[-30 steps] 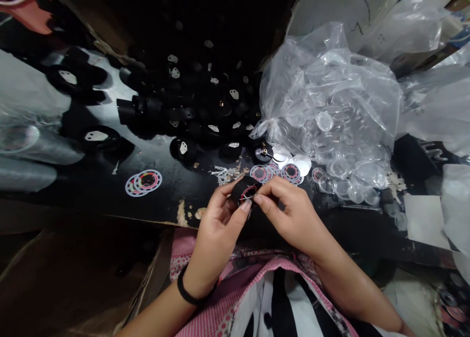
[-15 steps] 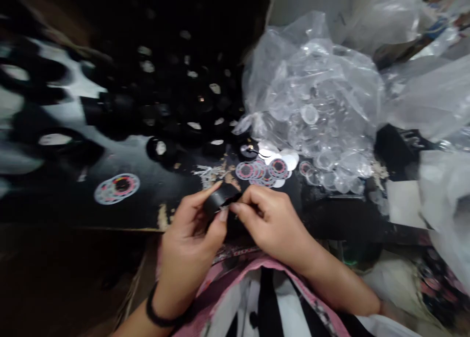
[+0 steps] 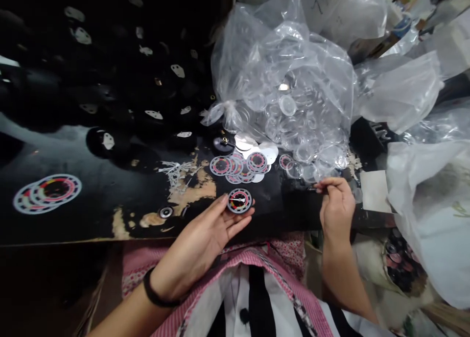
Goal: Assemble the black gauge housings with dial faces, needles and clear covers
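Note:
My left hand (image 3: 215,227) holds a small round gauge (image 3: 239,200), its printed dial and white needle facing up. Over at the right, my right hand (image 3: 336,202) has its fingertips pinched together by the table's clear discs (image 3: 309,173); what lies between them is too small to make out. Printed dial discs (image 3: 240,167) lie overlapped just beyond the gauge, beside plain white discs (image 3: 270,152). A pile of thin white needles (image 3: 178,173) lies left of them.
A clear plastic bag (image 3: 286,72) of transparent discs stands behind. Black housings (image 3: 106,141) with white plates fill the back left. Two larger printed dials (image 3: 55,190) lie at the left. White paper (image 3: 375,191) and another plastic bag (image 3: 433,219) are at the right.
My right hand has left the black part and moved right to the clear discs. My left hand has turned the part, so its dial and needle now show. The view has shifted.

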{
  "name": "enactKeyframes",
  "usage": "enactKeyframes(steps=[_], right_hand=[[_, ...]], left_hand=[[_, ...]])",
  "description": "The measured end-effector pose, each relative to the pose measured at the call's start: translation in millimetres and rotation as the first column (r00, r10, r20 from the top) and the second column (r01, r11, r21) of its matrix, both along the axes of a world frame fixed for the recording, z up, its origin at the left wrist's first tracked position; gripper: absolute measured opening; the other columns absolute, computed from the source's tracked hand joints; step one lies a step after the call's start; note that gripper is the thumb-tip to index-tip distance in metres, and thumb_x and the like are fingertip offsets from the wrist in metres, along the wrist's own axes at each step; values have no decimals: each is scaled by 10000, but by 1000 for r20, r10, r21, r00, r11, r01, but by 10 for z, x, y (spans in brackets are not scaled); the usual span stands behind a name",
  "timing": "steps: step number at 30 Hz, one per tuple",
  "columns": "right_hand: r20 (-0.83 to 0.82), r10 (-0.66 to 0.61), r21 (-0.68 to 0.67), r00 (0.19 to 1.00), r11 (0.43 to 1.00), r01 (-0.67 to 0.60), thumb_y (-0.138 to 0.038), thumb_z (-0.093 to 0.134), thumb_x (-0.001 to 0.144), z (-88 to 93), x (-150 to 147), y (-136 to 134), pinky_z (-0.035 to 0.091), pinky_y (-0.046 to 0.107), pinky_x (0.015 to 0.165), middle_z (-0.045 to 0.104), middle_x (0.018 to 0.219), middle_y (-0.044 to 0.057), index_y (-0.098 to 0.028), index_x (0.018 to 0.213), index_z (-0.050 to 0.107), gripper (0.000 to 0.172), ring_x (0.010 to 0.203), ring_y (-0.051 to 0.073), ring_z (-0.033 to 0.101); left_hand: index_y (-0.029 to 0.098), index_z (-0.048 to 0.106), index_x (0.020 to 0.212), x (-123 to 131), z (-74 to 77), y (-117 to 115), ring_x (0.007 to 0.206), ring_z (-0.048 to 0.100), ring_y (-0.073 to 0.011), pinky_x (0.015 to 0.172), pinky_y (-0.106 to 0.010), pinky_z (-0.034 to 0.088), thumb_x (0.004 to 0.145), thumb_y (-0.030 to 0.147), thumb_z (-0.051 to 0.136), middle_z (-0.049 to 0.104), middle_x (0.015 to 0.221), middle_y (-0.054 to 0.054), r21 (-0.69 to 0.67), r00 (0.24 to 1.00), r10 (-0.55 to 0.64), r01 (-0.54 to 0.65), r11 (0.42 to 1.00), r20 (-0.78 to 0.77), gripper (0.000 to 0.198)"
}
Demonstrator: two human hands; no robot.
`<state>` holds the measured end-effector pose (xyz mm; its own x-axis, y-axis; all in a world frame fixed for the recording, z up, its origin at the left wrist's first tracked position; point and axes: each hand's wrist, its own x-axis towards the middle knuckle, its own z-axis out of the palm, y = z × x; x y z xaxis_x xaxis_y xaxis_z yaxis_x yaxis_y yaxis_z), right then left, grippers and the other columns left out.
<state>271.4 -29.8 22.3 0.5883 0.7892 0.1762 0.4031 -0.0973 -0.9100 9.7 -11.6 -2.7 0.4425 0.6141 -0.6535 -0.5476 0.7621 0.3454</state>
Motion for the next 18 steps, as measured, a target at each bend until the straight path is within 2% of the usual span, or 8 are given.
enactKeyframes(steps=[2,4,7,9,12,15,18], right_hand=[[-117,106,83,987,992,-97,-176,461,798,-10,-235,82,440,286,605,492,633,-35,-208,748,527,89,562,120,481],[-232,301,173,925,949,-265,-175,421,792,68,-553,157,429,279,562,425,605,-50,-223,735,481,96,502,104,412],[-265,574,229,775,818,-528,-222,390,855,191,-986,241,470,306,591,479,666,-16,-224,755,506,153,560,120,477],[-197,697,227,690,717,-659,-211,386,883,213,-1168,290,479,309,626,511,697,-1,-218,762,528,187,631,132,520],[-44,780,208,624,618,-758,-166,386,894,204,-1275,356,478,300,671,534,709,-1,-214,756,527,203,689,130,536],[-31,784,167,620,615,-770,-171,380,886,288,-1228,336,492,299,662,556,705,2,-220,742,523,209,679,130,553],[-66,788,180,612,613,-769,-310,376,924,461,-1111,204,510,337,631,498,585,1,-248,657,502,302,592,151,535]], left_hand=[[154,709,1004,35,-54,-9,1065,709,-259,1004,-407,532,915,373,630,745,1130,-134,-10,1000,-11,11,1000,4,249],[165,711,1024,45,-79,-8,1057,713,-254,998,-397,533,898,371,658,742,1149,-130,11,1000,-5,5,1000,-19,247],[175,719,1029,47,-60,-8,1019,722,-224,970,-362,544,898,359,664,751,1124,-114,49,1000,0,1,999,-17,233],[186,726,1017,52,-30,-16,984,726,-204,937,-330,555,898,346,664,764,1074,-90,72,1000,4,-5,997,8,209],[218,738,1008,61,-3,-27,969,726,-191,891,-294,566,890,352,672,772,1029,-49,105,1000,23,-25,994,18,190],[241,742,1004,58,-21,-30,1014,716,-195,887,-287,566,880,361,684,766,1084,-32,116,999,24,-27,993,21,183],[233,734,1007,51,-57,-29,1055,711,-222,905,-317,567,879,377,683,753,1146,-39,83,999,18,-21,996,40,199]])
